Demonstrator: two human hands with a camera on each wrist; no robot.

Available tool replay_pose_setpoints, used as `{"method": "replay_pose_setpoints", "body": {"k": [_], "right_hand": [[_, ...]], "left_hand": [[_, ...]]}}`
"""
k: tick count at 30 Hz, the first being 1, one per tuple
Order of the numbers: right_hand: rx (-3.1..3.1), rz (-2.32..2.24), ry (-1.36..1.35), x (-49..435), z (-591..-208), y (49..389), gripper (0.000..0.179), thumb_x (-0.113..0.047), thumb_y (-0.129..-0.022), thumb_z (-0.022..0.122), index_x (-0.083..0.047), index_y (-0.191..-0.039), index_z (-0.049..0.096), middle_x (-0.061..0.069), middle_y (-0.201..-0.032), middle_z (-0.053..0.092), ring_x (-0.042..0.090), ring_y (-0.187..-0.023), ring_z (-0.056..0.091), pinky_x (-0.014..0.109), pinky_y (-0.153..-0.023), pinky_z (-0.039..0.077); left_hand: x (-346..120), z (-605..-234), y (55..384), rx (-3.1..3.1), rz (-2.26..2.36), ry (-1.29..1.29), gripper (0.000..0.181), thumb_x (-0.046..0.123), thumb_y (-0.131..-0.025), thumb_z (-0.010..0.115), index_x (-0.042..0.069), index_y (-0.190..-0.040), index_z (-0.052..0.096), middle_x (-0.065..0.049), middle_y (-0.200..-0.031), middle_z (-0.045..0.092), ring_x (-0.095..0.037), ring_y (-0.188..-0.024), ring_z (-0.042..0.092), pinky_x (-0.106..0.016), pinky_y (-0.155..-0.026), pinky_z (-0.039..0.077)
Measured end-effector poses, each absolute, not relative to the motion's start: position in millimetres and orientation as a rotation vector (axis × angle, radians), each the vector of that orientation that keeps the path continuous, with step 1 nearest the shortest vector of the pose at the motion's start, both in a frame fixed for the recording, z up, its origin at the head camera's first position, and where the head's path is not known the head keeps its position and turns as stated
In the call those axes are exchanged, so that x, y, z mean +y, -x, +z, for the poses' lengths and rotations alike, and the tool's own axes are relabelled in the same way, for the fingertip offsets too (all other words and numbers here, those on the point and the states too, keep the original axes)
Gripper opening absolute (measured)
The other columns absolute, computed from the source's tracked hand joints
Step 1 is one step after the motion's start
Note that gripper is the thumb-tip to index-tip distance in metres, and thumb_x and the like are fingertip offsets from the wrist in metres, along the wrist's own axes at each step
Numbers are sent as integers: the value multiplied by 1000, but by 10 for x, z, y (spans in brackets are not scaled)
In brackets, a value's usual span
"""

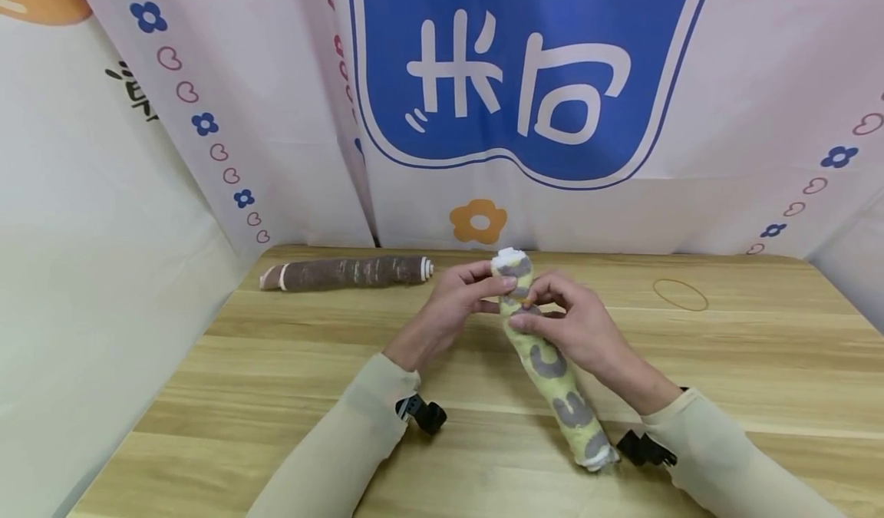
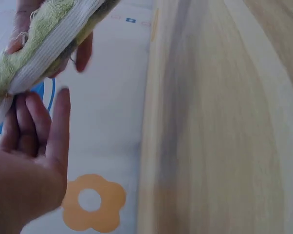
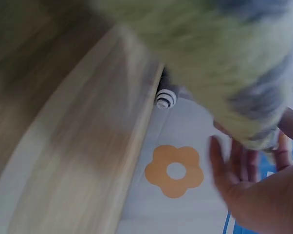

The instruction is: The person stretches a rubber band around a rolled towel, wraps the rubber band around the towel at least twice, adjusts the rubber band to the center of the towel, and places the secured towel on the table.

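Observation:
A rolled yellow towel (image 1: 545, 364) with grey patches slants across the middle of the head view, its white-edged upper end away from me. My left hand (image 1: 452, 299) grips it near that end, thumb on top and fingers behind. Just below, my right hand (image 1: 583, 322) pinches a thin orange rubber band (image 1: 526, 303) at the towel's side, thumb against the cloth. In the left wrist view, the towel's pale edge strip (image 2: 54, 46) runs along the roll. Up close in the right wrist view, the towel (image 3: 210, 63) is blurred and partly covers the fingers.
Another rolled towel (image 1: 352, 272), dark brown with a band around its left end, lies at the table's back left. A loose rubber band (image 1: 680, 295) lies at the back right of the wooden table (image 1: 276, 395). A printed curtain (image 1: 414, 203) hangs behind.

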State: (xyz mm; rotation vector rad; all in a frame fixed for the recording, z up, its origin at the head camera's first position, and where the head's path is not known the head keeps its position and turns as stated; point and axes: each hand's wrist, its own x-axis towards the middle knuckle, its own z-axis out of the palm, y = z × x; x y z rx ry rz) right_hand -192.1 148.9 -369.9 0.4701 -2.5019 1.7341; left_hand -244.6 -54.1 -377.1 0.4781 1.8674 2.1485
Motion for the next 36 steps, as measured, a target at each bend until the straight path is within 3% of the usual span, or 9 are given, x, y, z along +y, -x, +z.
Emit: {"method": "replay_pose_setpoints", "body": {"k": [4,7,11,18,23,29,32,36], "right_hand": [[-2541,1690,-355,1466,-3665,1885,33,-28,-89,89,-8,-98,64,8,-105,69,27,-102,67,37,-79,56],[-2509,1607,-366,1440,-3653,1849,33,-26,-89,90,-7,-98,64,10,-108,65,26,-104,67,42,-88,59],[-2434,1407,-503,1398,-3664,1815,25,-10,-89,88,-7,-97,65,9,-105,55,23,-103,61,47,-98,57],[-2320,963,-720,1365,-3709,1789,29,11,-81,85,-12,-87,68,9,-106,56,23,-97,59,42,-77,56],[-2294,752,-799,1372,-3723,1793,29,9,-79,85,-13,-86,68,11,-108,60,24,-87,65,38,-66,58],[-2360,839,-711,1423,-3712,1833,26,-13,-83,93,-13,-92,68,1,-103,65,15,-73,67,27,-57,55],[-2420,1086,-601,1487,-3670,1853,24,-11,-87,90,-12,-95,67,1,-100,66,16,-81,69,27,-63,57],[-2497,1432,-466,1568,-3605,1883,21,-15,-92,86,-11,-100,67,4,-104,68,21,-97,66,32,-73,56]], "left_hand": [[-451,-3716,2368,1983,2207,-379,16,14,-92,82,7,-89,69,-1,-87,65,-13,-83,63,-34,-77,62],[-380,-3648,2298,2069,2237,-288,20,13,-87,85,9,-84,66,-1,-83,62,-13,-79,60,-31,-72,61],[-312,-3579,2235,2144,2247,-152,22,10,-85,85,8,-82,64,-1,-82,62,-13,-76,61,-30,-68,61],[-269,-3556,2196,2196,2228,-2,28,12,-86,84,9,-75,58,-1,-79,63,-13,-71,64,-36,-67,63],[-280,-3578,2200,2237,2254,34,29,13,-85,85,9,-74,59,-3,-80,65,-14,-72,65,-35,-65,63],[-331,-3646,2269,2135,2328,-136,22,18,-89,85,6,-86,67,-6,-91,68,-20,-83,71,-36,-74,63],[-374,-3698,2333,2012,2330,-327,20,19,-95,81,2,-102,73,-8,-99,68,-21,-92,72,-41,-83,63],[-440,-3767,2401,1854,2292,-430,34,20,-100,75,1,-128,72,-10,-118,69,-21,-106,69,-43,-89,62]]}}
